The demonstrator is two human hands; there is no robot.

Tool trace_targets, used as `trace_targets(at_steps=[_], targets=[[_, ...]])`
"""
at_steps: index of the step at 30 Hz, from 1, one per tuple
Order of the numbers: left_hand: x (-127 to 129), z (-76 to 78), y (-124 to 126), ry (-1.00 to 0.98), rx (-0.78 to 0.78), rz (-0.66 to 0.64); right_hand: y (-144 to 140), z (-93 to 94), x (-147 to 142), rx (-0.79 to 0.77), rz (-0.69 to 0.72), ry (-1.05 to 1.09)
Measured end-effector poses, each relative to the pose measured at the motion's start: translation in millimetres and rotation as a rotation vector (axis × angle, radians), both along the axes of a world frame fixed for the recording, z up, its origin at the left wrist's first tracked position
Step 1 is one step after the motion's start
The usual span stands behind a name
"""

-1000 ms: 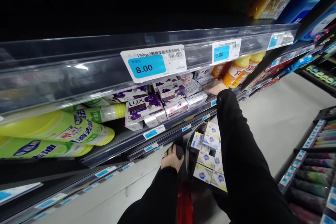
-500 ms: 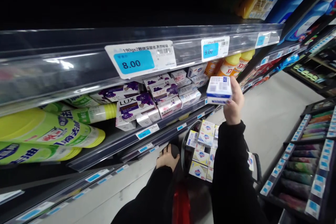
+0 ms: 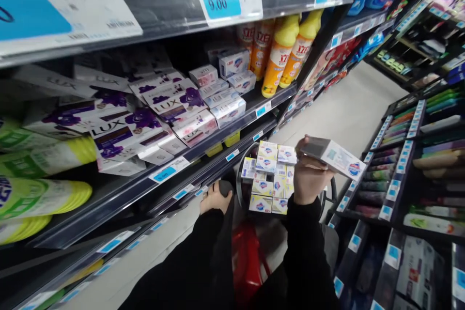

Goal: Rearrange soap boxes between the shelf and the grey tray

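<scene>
A: The right hand (image 3: 308, 177) pinches a white soap box (image 3: 336, 156), tilted, above the basket (image 3: 242, 189). The left hand (image 3: 215, 198) is curled round the basket's handle (image 3: 225, 188).

B: How far along does it look?

A: Well under way, I'd judge. Several like boxes (image 3: 271, 174) already lie in the basket; this one isn't in yet, and more remain on the shelf (image 3: 232, 128).

Shop aisle

Shelves (image 3: 232, 128) are stocked with boxed soap (image 3: 181, 101) and bottles (image 3: 278, 55); price tags (image 3: 221, 0) are clipped along the edges.
</scene>
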State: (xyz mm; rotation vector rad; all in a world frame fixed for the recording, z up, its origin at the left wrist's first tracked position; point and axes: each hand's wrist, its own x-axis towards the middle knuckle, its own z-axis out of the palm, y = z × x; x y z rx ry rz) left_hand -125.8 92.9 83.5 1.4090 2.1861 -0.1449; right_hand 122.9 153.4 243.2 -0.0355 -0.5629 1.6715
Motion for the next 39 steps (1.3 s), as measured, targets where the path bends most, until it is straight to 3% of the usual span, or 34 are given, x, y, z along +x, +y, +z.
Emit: trace_targets(at_steps=[3, 4, 6, 10, 13, 16, 18, 21, 24, 28, 30, 39], targets=[[2, 1.2, 0, 0.002, -0.003, -0.001, -31, -25.6, 30, -0.193, -0.487, -0.458], [2, 1.2, 0, 0.001, -0.006, -0.003, -41, -35.7, 42, -0.244, -0.585, -0.624], [3, 1.3, 0, -0.003, -0.008, -0.003, -56, -56.7, 66, -0.298, -0.651, -0.883], [5, 2.8, 1, 0.002, -0.003, 0.014, -61, -93.0, 107, -0.39, -0.55, -1.303], [7, 4.6, 1, 0.005, -0.009, 0.015, -46, -108.2, 115, -0.404, -0.328, -1.878], [8, 5.3, 1, 0.011, -0.005, 0.013, -27, -116.5, 96, -0.205, -0.115, -2.42], [8, 5.2, 1, 0.015, -0.003, 0.013, -17, -122.5, 77, -0.03, 0.001, -2.603], [8, 5.0, 2, 0.017, -0.009, 0.013, -10, -135.0, 54, 0.115, 0.101, -2.686], [8, 5.2, 2, 0.019, -0.021, 0.007, -13, -149.0, 49, 0.154, 0.071, -2.616], [7, 5.8, 2, 0.012, -0.023, -0.002, -24, -163.8, 60, -0.056, 0.07, -2.583], [7, 6.2, 2, 0.007, -0.026, 0.0, -28, -169.4, 66, -0.08, 0.073, -2.533], [7, 6.4, 0, -0.003, -0.021, 0.017, -9, -187.5, 85, 0.229, -0.036, -2.35]])
